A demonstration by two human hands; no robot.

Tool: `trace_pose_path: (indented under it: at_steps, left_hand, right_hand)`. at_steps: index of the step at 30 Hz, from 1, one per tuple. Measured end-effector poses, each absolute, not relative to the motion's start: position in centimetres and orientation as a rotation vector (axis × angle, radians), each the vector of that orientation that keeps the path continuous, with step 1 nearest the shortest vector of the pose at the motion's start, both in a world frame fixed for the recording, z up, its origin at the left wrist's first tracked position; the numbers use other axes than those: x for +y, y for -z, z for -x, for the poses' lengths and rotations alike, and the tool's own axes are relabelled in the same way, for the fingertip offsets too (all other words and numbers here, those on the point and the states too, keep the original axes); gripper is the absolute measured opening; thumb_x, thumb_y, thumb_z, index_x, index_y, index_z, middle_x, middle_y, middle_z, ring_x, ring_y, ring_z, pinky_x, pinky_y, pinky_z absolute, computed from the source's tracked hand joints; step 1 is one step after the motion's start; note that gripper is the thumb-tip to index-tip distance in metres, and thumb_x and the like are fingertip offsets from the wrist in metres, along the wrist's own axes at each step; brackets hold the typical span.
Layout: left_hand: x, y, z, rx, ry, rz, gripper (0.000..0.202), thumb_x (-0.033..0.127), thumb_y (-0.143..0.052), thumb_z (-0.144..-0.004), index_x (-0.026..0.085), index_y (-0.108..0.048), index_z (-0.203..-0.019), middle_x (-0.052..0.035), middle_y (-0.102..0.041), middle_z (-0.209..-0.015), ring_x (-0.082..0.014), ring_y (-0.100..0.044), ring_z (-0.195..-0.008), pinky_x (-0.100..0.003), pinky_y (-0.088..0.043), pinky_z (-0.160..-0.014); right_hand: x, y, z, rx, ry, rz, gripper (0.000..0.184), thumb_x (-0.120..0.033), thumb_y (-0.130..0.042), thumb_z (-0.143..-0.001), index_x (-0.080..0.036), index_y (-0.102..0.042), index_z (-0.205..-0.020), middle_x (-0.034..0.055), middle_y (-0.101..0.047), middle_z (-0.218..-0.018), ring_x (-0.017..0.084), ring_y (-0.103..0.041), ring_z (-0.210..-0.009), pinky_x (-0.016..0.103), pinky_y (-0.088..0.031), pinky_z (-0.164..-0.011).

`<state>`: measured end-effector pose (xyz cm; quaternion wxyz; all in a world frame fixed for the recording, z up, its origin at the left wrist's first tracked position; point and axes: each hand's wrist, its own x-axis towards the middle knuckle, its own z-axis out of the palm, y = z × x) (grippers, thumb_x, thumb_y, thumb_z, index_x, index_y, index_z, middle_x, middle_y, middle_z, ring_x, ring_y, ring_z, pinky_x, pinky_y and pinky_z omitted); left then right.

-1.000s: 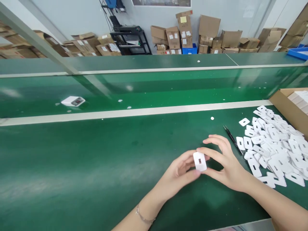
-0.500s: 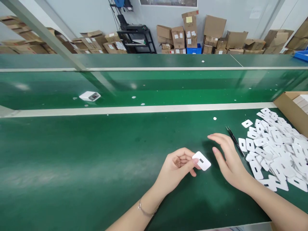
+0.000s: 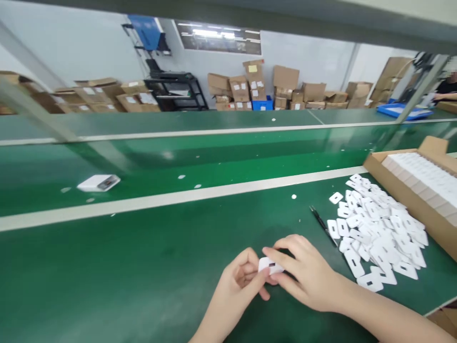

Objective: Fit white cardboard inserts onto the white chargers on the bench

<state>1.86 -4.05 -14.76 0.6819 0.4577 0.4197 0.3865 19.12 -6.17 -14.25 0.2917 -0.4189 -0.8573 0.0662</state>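
Both of my hands meet over the green table near its front edge, pinching one small white plastic plate (image 3: 268, 265) with a dark slot in it. My left hand (image 3: 240, 280) grips its left side with curled fingers. My right hand (image 3: 303, 276) closes over its right side from above. A heap of the same white slotted plates (image 3: 378, 231) lies on the table to the right of my right hand. Black tweezers (image 3: 323, 225) lie between my hands and that heap.
An open cardboard box (image 3: 410, 200) with rows of white parts stands at the far right. A white device (image 3: 98, 183) lies on the shiny green conveyor belt (image 3: 214, 159) behind the table. Cardboard boxes (image 3: 257, 88) are stacked along the back wall. A person sits at far right.
My right hand has come back onto the white plate, which my left hand held alone half a second ago. The camera has tilted up, so both hands now sit lower in view.
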Motion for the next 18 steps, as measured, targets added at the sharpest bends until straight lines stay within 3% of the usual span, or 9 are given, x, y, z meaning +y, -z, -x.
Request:
trace_pose_path:
  at_steps: [3,5,7,9,11,13,18]
  left_hand:
    - [-4.0,14.7,-1.6,0.955,-0.902,-0.967,0.038,0.039,-0.074,-0.074,0.019,-0.045,-0.063,0.002,-0.065,-0.062,-0.0133,-0.062,-0.051,-0.02,-0.049,-0.046]
    - [-4.0,14.3,-1.5,0.962,-0.915,-0.894,0.035,0.037,-0.071,-0.076,0.019,-0.044,-0.062,-0.0044,-0.071,-0.08,-0.0208,-0.068,-0.069,-0.024,-0.054,-0.048]
    - [-4.0,13.9,-1.4,0.962,-0.918,-0.827,0.034,0.034,-0.068,-0.076,0.02,-0.042,-0.061,-0.0099,-0.072,-0.1,-0.0281,-0.069,-0.09,-0.028,-0.058,-0.053]
    - [-4.0,13.6,-1.4,0.965,-0.916,-0.789,0.032,0.033,-0.067,-0.075,0.02,-0.042,-0.06,-0.0116,-0.072,-0.105,-0.0315,-0.066,-0.099,-0.032,-0.06,-0.058]
    - [-3.9,13.4,-1.5,0.97,-0.918,-0.78,0.029,0.031,-0.067,-0.074,0.02,-0.043,-0.061,-0.0114,-0.073,-0.097,-0.0323,-0.065,-0.1,-0.035,-0.062,-0.06]
    - [-3.8,13.5,-1.5,0.98,-0.931,-0.78,0.028,0.03,-0.066,-0.072,0.02,-0.043,-0.06,-0.0093,-0.073,-0.083,-0.0316,-0.065,-0.098,-0.036,-0.062,-0.06]
    - [-3.9,13.8,-1.7,0.93,-0.965,-0.784,0.02,0.022,-0.06,-0.071,0.021,-0.041,-0.066,-0.003,-0.064,-0.063,-0.0239,-0.065,-0.071,-0.03,-0.057,-0.047]
  right_hand:
    - [-5.7,11.9,-20.3,-2.37,-0.169,1.286,0.043,-0.036,-0.047,-0.095,-0.013,-0.051,-0.131,0.0141,-0.06,-0.124,0.026,-0.056,-0.112,0.041,-0.051,-0.093]
    - [-4.7,10.1,-22.7,-2.412,-0.183,1.531,0.04,-0.037,-0.046,-0.095,-0.018,-0.054,-0.13,0.0098,-0.061,-0.126,0.024,-0.058,-0.112,0.037,-0.051,-0.092]
    - [-3.1,8.7,-26.2,-2.335,-0.18,1.924,0.03,-0.035,-0.044,-0.096,-0.024,-0.062,-0.118,0.0046,-0.067,-0.116,0.019,-0.064,-0.102,0.03,-0.052,-0.086]
    - [-1.5,8.4,-29.9,-2.174,-0.064,2.18,0.033,-0.028,-0.038,-0.098,-0.016,-0.069,-0.099,0.0125,-0.071,-0.101,0.025,-0.067,-0.091,0.035,-0.052,-0.076]
    - [-0.3,9.0,-32.9,-2.045,0.027,2.366,0.035,-0.029,-0.042,-0.095,-0.008,-0.069,-0.083,0.0208,-0.07,-0.085,0.033,-0.068,-0.082,0.039,-0.049,-0.067]
    - [0.2,10.1,-34.7,-1.963,0.062,2.468,0.034,-0.032,-0.049,-0.091,-0.008,-0.067,-0.076,0.0231,-0.069,-0.08,0.037,-0.067,-0.079,0.039,-0.046,-0.062]
    - [0.2,11.9,-35.8,-1.885,-0.007,2.503,0.026,-0.031,-0.057,-0.083,-0.015,-0.06,-0.064,0.0155,-0.068,-0.073,0.031,-0.065,-0.072,0.032,-0.039,-0.054]
